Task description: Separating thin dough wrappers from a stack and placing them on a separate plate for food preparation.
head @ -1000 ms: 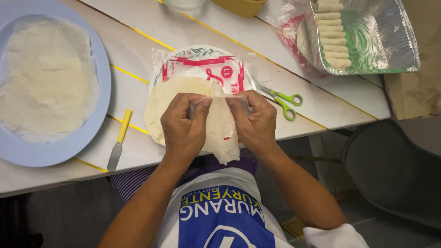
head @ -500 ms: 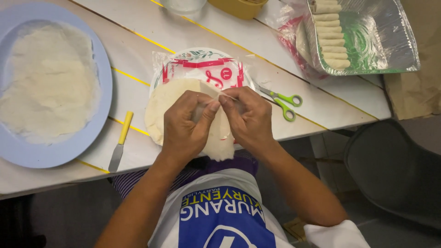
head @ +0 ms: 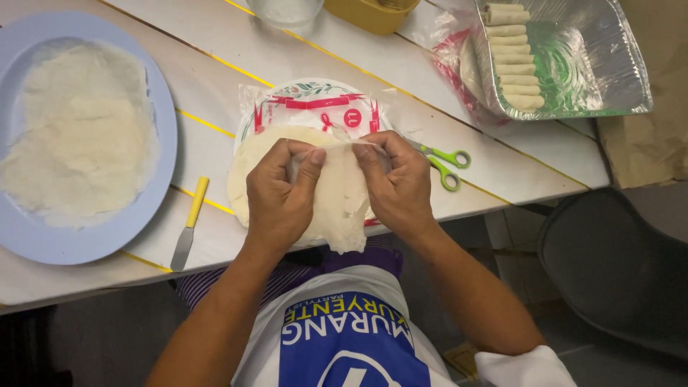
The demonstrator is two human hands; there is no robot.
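My left hand point(head: 279, 193) and my right hand point(head: 394, 183) both pinch the top edge of one thin, pale, floppy wrapper sheet point(head: 342, 204). The sheet hangs down between them over the table's near edge. Beneath it lies a round stack of the same wrappers point(head: 247, 165) on an opened clear plastic packet with red print point(head: 315, 107). My thumbs and forefingers meet near the sheet's upper rim, a few centimetres apart.
A large pale blue plate point(head: 154, 107) at left carries a spread-out white sheet point(head: 75, 132). A yellow-handled knife point(head: 188, 222) lies beside it. Green-handled scissors point(head: 444, 161) rest right of my hands. A foil tray point(head: 609, 64) with several rolled wraps point(head: 510, 54) stands at back right. A dark chair point(head: 616, 265) stands at lower right.
My hands have drawn slightly apart along the sheet's top edge, and more of the sheet is peeled off the stack and hangs lower.
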